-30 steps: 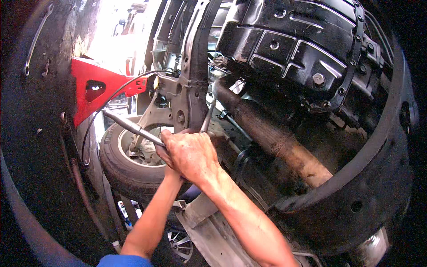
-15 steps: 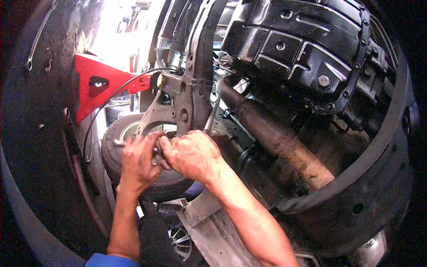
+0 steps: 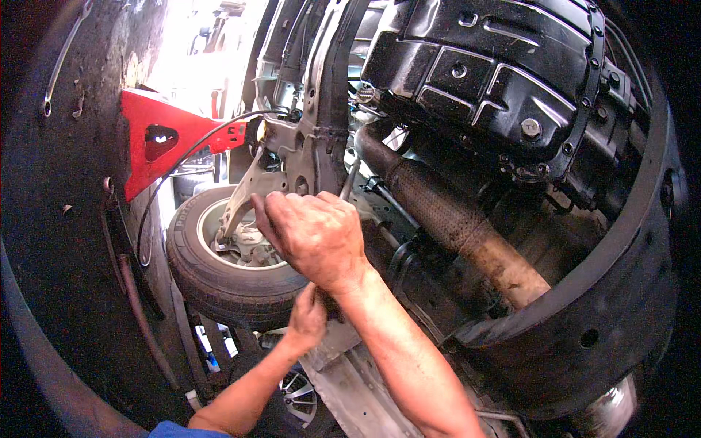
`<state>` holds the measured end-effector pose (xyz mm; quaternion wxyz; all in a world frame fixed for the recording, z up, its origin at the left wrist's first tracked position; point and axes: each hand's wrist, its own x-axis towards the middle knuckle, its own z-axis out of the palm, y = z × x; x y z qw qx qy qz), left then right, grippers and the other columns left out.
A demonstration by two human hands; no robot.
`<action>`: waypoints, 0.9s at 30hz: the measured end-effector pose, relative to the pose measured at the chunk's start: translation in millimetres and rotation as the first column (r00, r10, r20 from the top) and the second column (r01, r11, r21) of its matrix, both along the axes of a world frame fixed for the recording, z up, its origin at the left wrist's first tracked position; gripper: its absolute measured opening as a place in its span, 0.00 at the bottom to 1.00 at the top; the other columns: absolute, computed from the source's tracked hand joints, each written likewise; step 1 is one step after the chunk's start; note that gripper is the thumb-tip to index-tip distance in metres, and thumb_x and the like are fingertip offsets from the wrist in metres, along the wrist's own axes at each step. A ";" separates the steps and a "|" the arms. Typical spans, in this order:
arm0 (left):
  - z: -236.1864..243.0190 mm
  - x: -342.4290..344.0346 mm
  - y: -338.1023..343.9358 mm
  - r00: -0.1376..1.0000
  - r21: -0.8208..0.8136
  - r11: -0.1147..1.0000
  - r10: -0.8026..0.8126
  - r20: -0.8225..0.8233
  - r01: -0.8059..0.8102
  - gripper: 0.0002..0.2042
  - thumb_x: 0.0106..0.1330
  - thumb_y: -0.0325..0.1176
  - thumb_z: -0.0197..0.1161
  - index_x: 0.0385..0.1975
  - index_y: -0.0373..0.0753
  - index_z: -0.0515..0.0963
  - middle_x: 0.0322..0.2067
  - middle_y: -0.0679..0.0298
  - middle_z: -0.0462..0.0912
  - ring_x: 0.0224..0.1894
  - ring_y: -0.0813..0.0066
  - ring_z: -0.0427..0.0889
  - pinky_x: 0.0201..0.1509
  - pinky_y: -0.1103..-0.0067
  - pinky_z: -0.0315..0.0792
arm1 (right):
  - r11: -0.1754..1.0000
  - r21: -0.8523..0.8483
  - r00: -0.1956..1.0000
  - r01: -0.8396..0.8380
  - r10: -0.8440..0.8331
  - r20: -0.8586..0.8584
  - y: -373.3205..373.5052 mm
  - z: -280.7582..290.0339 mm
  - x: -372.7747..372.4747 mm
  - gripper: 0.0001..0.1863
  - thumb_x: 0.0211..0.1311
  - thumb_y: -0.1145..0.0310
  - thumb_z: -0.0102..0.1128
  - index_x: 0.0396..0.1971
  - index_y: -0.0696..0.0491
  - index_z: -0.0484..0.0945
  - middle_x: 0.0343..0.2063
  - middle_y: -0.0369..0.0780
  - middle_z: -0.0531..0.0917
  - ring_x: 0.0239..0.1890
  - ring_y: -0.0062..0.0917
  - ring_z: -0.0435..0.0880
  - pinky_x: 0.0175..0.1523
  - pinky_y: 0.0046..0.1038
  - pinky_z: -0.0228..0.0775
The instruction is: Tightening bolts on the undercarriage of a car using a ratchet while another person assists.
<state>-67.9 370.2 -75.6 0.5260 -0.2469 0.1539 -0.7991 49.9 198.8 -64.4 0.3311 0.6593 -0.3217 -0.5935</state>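
My right hand (image 3: 314,237) is raised in front of a wheel and a metal arm of the car's underside, its fingers curled into a fist. Whatever it may grip is hidden behind the knuckles. Below the right wrist, my left hand (image 3: 308,319) is closed too, with its thumb side up and partly covered by the right forearm; its contents cannot be made out. Behind both is the tyre (image 3: 241,296) with its pale rim, and the grey suspension arm (image 3: 252,186) crosses the wheel.
A red metal bracket (image 3: 171,142) with a thin black cable stands at the left. A wrench (image 3: 67,62) lies on the dark wall surface beside a long bar (image 3: 135,321). To the right are an exhaust pipe (image 3: 438,208), a black oil pan (image 3: 475,80) and a curved dark rim (image 3: 569,343).
My left hand has come away from beside the right fist and dropped down and right, under the right wrist. The right hand has risen slightly. More of the wheel shows.
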 end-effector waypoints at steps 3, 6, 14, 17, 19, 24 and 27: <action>29.3 25.3 12.4 0.962 0.006 0.985 -0.168 -0.215 0.174 0.20 0.81 0.43 0.43 0.51 0.30 0.75 0.38 0.58 0.83 0.40 0.73 0.76 0.46 0.71 0.71 | 0.991 -0.101 0.985 -0.086 0.099 0.139 -0.5 4.8 4.1 0.12 0.62 0.65 0.68 0.22 0.49 0.74 0.16 0.36 0.75 0.19 0.30 0.78 0.25 0.31 0.67; 32.4 9.7 19.3 0.970 0.073 0.987 -0.123 -0.208 0.141 0.20 0.79 0.41 0.43 0.50 0.30 0.76 0.42 0.53 0.84 0.45 0.68 0.80 0.48 0.69 0.72 | 0.970 -0.241 0.966 0.037 0.028 0.259 12.8 8.3 7.0 0.09 0.62 0.64 0.68 0.27 0.51 0.78 0.20 0.38 0.79 0.22 0.33 0.81 0.28 0.32 0.71; -11.5 -1.6 -16.0 0.967 -0.033 0.987 0.161 0.196 -0.157 0.22 0.74 0.44 0.46 0.48 0.29 0.77 0.33 0.47 0.82 0.38 0.63 0.84 0.40 0.67 0.75 | 0.875 -0.428 0.891 0.227 -0.009 0.454 51.3 22.7 -17.6 0.12 0.60 0.68 0.66 0.41 0.56 0.79 0.42 0.47 0.81 0.48 0.43 0.80 0.57 0.42 0.67; -7.3 15.4 -48.9 0.953 0.281 0.957 -0.145 0.265 0.068 0.37 0.76 0.63 0.40 0.72 0.38 0.51 0.61 0.57 0.65 0.59 0.66 0.72 0.61 0.68 0.70 | 0.880 -0.463 0.841 0.106 0.170 0.514 52.7 31.0 -29.2 0.06 0.63 0.72 0.61 0.37 0.57 0.78 0.40 0.47 0.82 0.44 0.43 0.80 0.55 0.41 0.69; -28.5 38.6 -98.1 0.990 0.490 0.861 0.090 0.111 -0.133 0.33 0.78 0.57 0.40 0.69 0.34 0.58 0.57 0.57 0.68 0.56 0.69 0.73 0.61 0.69 0.70 | 0.862 -0.505 0.715 0.035 0.332 0.616 52.1 27.0 -40.5 0.13 0.69 0.65 0.54 0.43 0.60 0.77 0.44 0.50 0.79 0.50 0.45 0.77 0.60 0.42 0.65; -30.9 62.2 -144.3 0.946 -0.024 0.947 0.319 -0.055 -0.320 0.14 0.74 0.39 0.58 0.47 0.32 0.80 0.39 0.59 0.84 0.42 0.71 0.82 0.50 0.76 0.74 | 0.729 -0.683 0.514 0.047 0.568 0.643 57.7 33.3 -52.3 0.28 0.77 0.50 0.41 0.57 0.62 0.69 0.56 0.50 0.71 0.61 0.44 0.69 0.68 0.45 0.56; -26.8 58.0 -139.2 0.932 0.015 0.946 0.316 0.178 -0.323 0.15 0.73 0.39 0.60 0.28 0.35 0.82 0.24 0.60 0.83 0.28 0.69 0.82 0.36 0.74 0.74 | 0.643 -0.737 0.486 0.206 0.586 0.648 79.3 26.5 -62.2 0.30 0.77 0.52 0.40 0.61 0.64 0.65 0.61 0.52 0.68 0.65 0.43 0.66 0.70 0.44 0.54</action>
